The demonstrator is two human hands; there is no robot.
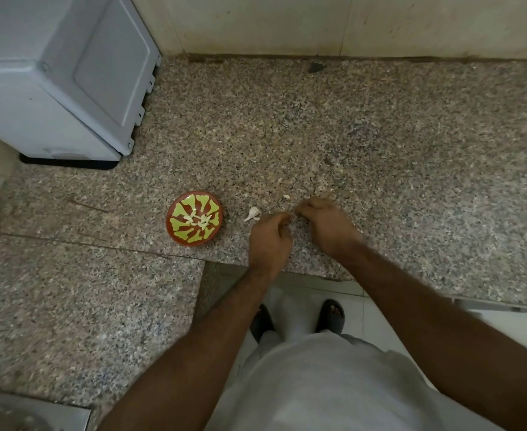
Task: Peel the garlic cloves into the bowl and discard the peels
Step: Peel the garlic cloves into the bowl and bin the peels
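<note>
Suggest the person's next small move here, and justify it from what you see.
Probably finish stripping the clove hidden between the left hand and right hand, then drop it left into the bowl, which already holds peeled cloves. Both hands are curled together beside it.

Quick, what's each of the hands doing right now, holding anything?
Left hand: fingers curled; what they hold is hidden, so it cannot be told.
Right hand: fingers curled toward the left; contents hidden, cannot be told.

Red-brown bowl [194,218] with yellow-green splashes (white cloves [197,220] inside) on speckled grey-brown counter [380,157].
</note>
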